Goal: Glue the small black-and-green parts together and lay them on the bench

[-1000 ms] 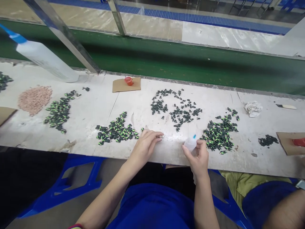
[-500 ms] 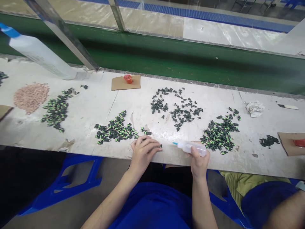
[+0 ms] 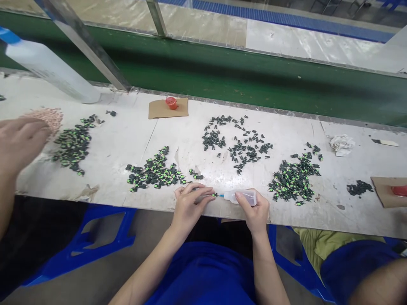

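Observation:
Between the fingertips of my left hand (image 3: 190, 204) is a small black-and-green piece (image 3: 215, 195), pinched just above the table's front edge. My right hand (image 3: 257, 212) grips a translucent squeeze bottle (image 3: 240, 197) lying nearly level, its blue nozzle tip (image 3: 221, 195) at the piece; whether they touch I cannot tell. Beyond my left hand lies a pile of black-and-green pieces (image 3: 155, 169), and a larger pile of them (image 3: 292, 178) is right of my right hand. Farther back, small slim black parts (image 3: 243, 150) are scattered on the white table (image 3: 190, 140).
A co-worker's hand (image 3: 19, 144) reaches over pinkish small parts (image 3: 52, 118) at left. A large white bottle (image 3: 54, 70) leans beside a metal post (image 3: 92, 51). A red cup (image 3: 171, 103) stands on cardboard (image 3: 155, 111). Crumpled tissue (image 3: 341, 145) and a brush (image 3: 384, 142) lie right.
My right hand has moved left with the squeeze bottle, bringing its nozzle to the piece in my left hand. A co-worker's hand has come in over the pinkish parts at left.

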`<state>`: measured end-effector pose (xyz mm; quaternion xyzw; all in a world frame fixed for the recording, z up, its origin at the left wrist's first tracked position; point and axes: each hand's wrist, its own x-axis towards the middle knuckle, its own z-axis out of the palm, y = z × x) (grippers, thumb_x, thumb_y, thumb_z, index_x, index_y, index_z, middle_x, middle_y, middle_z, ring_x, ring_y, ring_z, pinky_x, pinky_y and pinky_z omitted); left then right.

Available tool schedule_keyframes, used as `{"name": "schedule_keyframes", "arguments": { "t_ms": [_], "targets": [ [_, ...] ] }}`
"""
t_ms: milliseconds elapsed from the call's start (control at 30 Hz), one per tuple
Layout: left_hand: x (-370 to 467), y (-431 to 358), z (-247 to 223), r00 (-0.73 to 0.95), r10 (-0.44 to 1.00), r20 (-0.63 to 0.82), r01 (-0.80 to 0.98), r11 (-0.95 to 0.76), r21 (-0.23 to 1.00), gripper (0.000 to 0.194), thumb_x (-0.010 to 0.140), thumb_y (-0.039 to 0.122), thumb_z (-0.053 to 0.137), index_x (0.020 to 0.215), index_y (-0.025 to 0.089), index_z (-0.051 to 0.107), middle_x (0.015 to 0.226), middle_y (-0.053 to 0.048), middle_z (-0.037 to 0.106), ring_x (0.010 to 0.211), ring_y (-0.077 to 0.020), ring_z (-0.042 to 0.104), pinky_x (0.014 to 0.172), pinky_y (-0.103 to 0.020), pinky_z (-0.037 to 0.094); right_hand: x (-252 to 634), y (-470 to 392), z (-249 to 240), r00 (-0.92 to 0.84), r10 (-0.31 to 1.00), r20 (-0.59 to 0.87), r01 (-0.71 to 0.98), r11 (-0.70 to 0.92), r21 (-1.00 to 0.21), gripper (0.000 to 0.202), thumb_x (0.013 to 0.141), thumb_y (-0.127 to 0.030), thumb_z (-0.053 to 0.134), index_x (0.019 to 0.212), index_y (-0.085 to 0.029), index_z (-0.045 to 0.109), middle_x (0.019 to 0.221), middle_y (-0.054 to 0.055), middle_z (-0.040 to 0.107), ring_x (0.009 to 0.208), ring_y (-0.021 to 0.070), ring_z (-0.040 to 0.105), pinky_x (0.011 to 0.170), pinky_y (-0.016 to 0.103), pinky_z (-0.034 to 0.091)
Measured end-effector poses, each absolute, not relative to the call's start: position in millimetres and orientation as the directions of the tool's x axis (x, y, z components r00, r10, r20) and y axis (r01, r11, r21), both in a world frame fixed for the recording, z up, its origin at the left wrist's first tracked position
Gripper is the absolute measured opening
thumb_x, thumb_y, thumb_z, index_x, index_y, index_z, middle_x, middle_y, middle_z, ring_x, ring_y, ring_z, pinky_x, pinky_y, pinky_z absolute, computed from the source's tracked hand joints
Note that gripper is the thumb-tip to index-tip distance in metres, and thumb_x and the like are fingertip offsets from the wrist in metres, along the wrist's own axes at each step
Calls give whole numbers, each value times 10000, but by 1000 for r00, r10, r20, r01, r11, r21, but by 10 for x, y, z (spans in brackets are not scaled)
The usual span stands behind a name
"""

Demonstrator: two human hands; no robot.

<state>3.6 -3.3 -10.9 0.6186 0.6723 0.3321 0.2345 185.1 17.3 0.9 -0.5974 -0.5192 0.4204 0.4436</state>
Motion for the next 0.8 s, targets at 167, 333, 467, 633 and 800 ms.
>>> {"name": "schedule_keyframes", "arguments": {
  "t_ms": [167, 333, 467, 633, 800],
  "targets": [
    [25, -20, -101, -126, 987, 95, 678, 16, 735, 89, 755, 228, 746, 818, 291, 749, 837, 7, 754, 907, -245, 691, 852, -431, 357, 1847, 180, -9, 89, 995, -47, 254, -69, -965, 257, 742, -392, 696, 618, -169, 664, 518, -17, 585, 466, 112, 485, 449, 224, 391],
    [18, -20, -106, -120, 988, 95, 681, 13, 732, 81, 762, 229, 740, 818, 289, 745, 821, 17, 760, 907, -233, 688, 847, -423, 349, 1843, 186, 10, 91, 995, -39, 282, -63, -957, 260, 738, -393, 692, 614, -165, 671, 518, -10, 592, 473, 116, 493, 447, 223, 395],
    [21, -21, -136, -120, 988, 102, 682, 7, 732, 66, 767, 244, 737, 817, 286, 745, 826, 17, 759, 909, -232, 692, 843, -418, 346, 1836, 182, 17, 91, 995, -43, 276, -67, -959, 266, 735, -402, 693, 611, -166, 673, 516, -9, 590, 472, 118, 491, 443, 223, 393],
    [27, -21, -152, -139, 982, 129, 685, 1, 729, 93, 737, 219, 768, 790, 291, 744, 818, 29, 759, 877, -223, 691, 819, -402, 338, 1841, 176, -5, 96, 994, -54, 278, -79, -957, 281, 742, -414, 690, 608, -169, 661, 516, -13, 578, 481, 120, 492, 452, 226, 391],
    [23, -22, -133, -124, 985, 124, 678, -7, 735, 100, 748, 210, 759, 802, 293, 741, 820, 26, 762, 890, -226, 685, 829, -408, 332, 1850, 179, -12, 86, 996, -37, 292, -61, -955, 302, 752, -418, 681, 590, -166, 641, 498, -20, 551, 468, 114, 468, 454, 230, 371]
  ]
}}
